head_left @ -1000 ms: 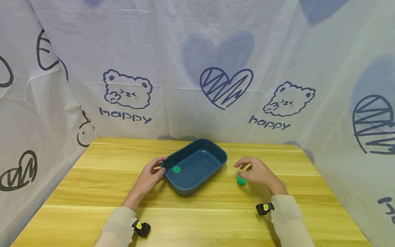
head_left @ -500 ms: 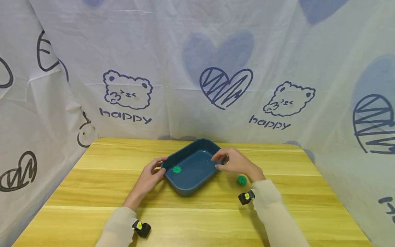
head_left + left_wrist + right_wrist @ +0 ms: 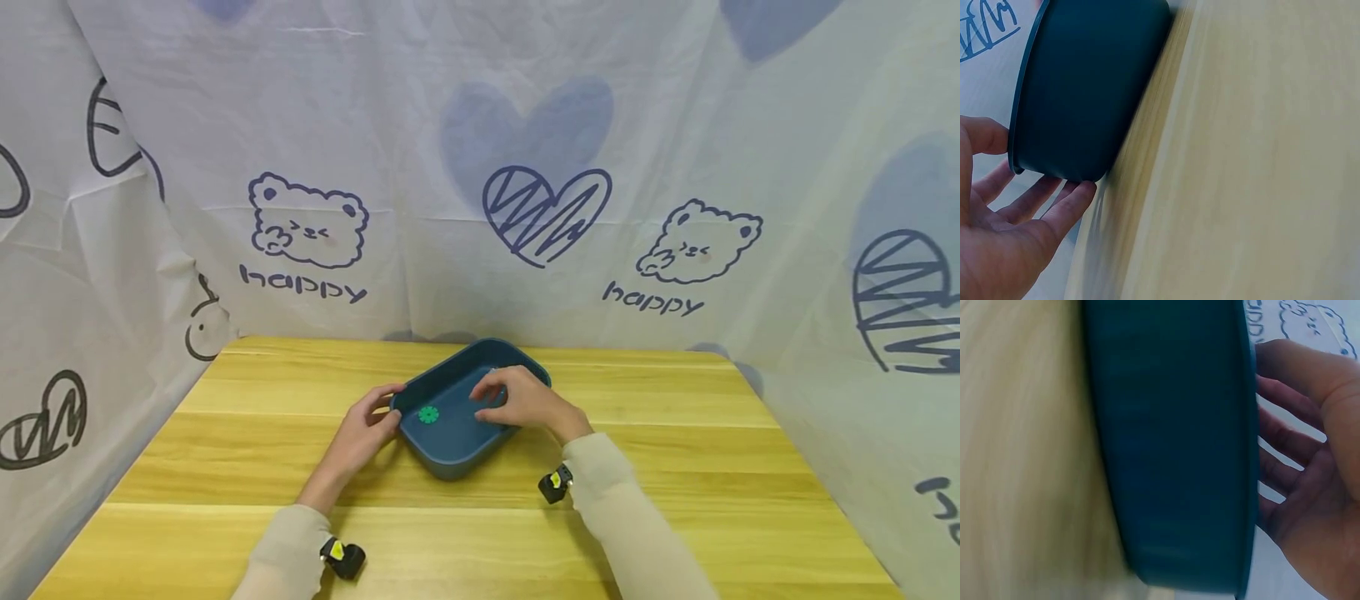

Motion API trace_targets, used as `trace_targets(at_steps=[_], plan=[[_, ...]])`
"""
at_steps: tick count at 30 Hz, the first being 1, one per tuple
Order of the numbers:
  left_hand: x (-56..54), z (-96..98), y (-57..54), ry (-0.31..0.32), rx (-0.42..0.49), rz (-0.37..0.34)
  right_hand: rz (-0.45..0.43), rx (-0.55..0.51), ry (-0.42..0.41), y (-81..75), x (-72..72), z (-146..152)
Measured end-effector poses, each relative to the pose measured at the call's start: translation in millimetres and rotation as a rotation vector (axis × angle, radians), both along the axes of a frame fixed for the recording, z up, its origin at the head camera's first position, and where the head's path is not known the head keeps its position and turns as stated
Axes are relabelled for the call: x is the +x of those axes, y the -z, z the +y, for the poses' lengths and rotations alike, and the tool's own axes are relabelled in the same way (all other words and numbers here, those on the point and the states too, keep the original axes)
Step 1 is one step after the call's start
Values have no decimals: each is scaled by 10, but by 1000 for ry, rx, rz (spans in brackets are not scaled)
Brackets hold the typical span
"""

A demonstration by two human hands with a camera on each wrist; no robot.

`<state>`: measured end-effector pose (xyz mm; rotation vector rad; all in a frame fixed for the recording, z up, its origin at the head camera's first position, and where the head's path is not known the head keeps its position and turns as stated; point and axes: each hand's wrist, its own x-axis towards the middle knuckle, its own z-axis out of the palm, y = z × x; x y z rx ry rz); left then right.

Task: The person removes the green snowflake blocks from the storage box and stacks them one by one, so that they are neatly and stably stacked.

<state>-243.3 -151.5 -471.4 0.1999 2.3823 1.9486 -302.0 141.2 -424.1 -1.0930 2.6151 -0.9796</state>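
A dark blue rectangular plastic box (image 3: pixel 450 463) lies at an angle on the table. My left hand (image 3: pixel 366 428) holds its left corner, thumb and fingers against the rim and outer wall, as the left wrist view (image 3: pixel 1019 231) also shows. Inside, near that corner, lies a green notched disc (image 3: pixel 428 414). Over the right half of the box hovers my right hand (image 3: pixel 528 402), thumb apart from the bent fingers, nothing visible between them. In the right wrist view, the box wall (image 3: pixel 1172 450) hides the fingertips. The second green disc piece seen earlier is out of sight, where the right sleeve now passes.
The wooden table (image 3: pixel 712 467) runs back to a white cloth (image 3: pixel 420 125) printed with bears and hearts. Each wrist wears a small black camera, the left one (image 3: pixel 345 558) near the table's front.
My right hand has moved left from beside the green piece on the table, across the box's right rim, to above its inside. The left hand and the box stay put.
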Motion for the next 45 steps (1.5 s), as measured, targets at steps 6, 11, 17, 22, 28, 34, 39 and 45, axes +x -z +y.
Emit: trace_targets(at_steps=[6, 11, 17, 22, 28, 34, 39, 45], plan=[[6, -1, -15, 2, 1, 1, 16, 23, -18, 85, -21, -195], [6, 0, -30, 2, -9, 5, 21, 66, -9, 146, -62, -335], [5, -7, -17, -1, -7, 8, 32, 114, 21, 162, -101, -502], [3, -13, -5, 4, -3, 7, 18, 141, 55, 205, -143, -627], [5, -16, 3, 13, 5, 1, 12, 171, 51, 286, -178, -741], [3, -10, 5, 15, -2, 5, 24, 236, 36, 278, -155, -800], [7, -9, -3, 11, -7, 0, 9, 275, 32, 259, -136, -828], [3, -4, -3, 9, -8, -2, -12, 275, 9, 273, -132, -847]])
